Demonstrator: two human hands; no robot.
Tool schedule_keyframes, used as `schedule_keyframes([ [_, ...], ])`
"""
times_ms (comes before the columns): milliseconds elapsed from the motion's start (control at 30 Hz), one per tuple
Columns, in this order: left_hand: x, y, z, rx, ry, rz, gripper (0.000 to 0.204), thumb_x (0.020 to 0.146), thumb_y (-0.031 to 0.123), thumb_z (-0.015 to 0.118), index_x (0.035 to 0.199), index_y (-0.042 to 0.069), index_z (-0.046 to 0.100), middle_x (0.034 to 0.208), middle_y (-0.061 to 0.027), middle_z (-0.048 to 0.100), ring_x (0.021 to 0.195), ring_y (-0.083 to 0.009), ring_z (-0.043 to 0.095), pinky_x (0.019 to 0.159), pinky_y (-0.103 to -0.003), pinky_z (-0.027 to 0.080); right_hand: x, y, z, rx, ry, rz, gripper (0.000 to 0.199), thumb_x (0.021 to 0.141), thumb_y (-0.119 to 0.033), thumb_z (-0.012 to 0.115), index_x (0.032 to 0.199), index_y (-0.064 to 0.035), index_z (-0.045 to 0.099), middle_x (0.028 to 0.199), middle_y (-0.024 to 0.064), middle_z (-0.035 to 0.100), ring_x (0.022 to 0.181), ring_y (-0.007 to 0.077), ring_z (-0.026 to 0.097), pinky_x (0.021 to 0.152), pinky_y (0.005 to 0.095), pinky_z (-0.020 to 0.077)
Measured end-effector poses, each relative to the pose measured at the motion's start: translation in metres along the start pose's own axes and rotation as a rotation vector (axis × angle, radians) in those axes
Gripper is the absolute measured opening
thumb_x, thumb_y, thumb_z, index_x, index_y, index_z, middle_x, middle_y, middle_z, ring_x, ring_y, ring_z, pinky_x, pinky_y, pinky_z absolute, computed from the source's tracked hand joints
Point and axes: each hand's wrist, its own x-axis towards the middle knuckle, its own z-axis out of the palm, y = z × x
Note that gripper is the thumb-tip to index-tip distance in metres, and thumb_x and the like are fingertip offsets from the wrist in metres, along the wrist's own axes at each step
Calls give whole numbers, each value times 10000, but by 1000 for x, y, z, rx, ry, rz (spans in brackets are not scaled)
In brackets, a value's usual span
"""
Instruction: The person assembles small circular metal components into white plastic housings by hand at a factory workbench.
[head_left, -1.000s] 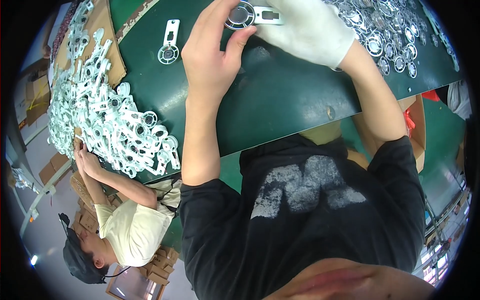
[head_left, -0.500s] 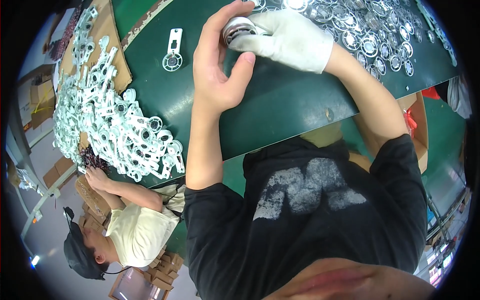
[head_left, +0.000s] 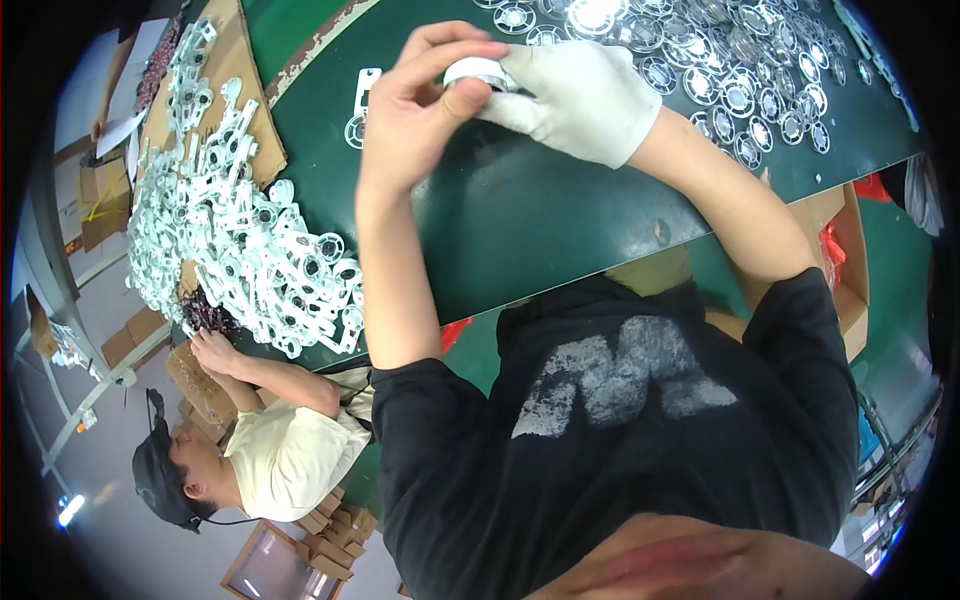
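Note:
My left hand is bare, and its thumb and fingers close around a small round white-and-silver part. My right hand, in a white glove, grips the same part from the other side. The fingers cover most of it, so I cannot tell whether it is one piece or a stack of rings. Both hands are raised over the green table. Partly behind my left hand lies a single white flat-handled piece with a round spoked end.
Many silver spoked rings spread over the table's far right. On the left, white handled pieces are heaped, partly on cardboard. A co-worker works at the left edge. An open carton stands at the right.
My left hand has closed in, its thumb now pressing on the round part. Both hands have shifted slightly, and the left forearm now partly covers the lone white piece.

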Motion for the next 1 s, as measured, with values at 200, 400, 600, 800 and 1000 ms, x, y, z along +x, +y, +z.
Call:
schedule_keyframes([
  [200,40,-14,-102,2,373,-503,404,1069,341,575,1210,-14,708,1043,-7,700,892,-92,608,725,-235,474,7,3,2,-188,338,-129,348,973,-351,632,1075,-28,713,1039,203,686,939,297,683,747,400,539],
  [400,32,-3,-109,364,659,-354,357,975,330,693,1207,64,745,1040,-77,740,941,-158,692,822,-300,528,1,11,2,7,-28,88,429,978,-352,578,1273,-52,663,1165,166,703,1086,328,689,948,460,550],
  [600,-46,17,-41,1422,145,-747,516,899,445,732,1217,42,686,1089,-199,717,1002,-398,695,877,-480,548,-5,0,-3,-4,-152,80,424,971,-320,579,1318,-86,649,1216,138,685,1136,316,677,946,456,564],
  [800,-27,34,5,861,96,-335,335,896,112,771,1198,8,669,986,-113,693,802,-188,662,750,-310,545,2,17,19,-229,255,-273,357,882,-138,641,1239,-133,664,1232,82,651,1197,256,613,971,394,539],
  [1000,17,13,39,498,333,25,330,933,92,725,1248,28,652,1018,-57,674,797,-117,633,695,-268,529,17,32,-5,202,370,67,209,955,-229,616,1055,-59,686,927,199,702,863,382,697,746,446,554],
])
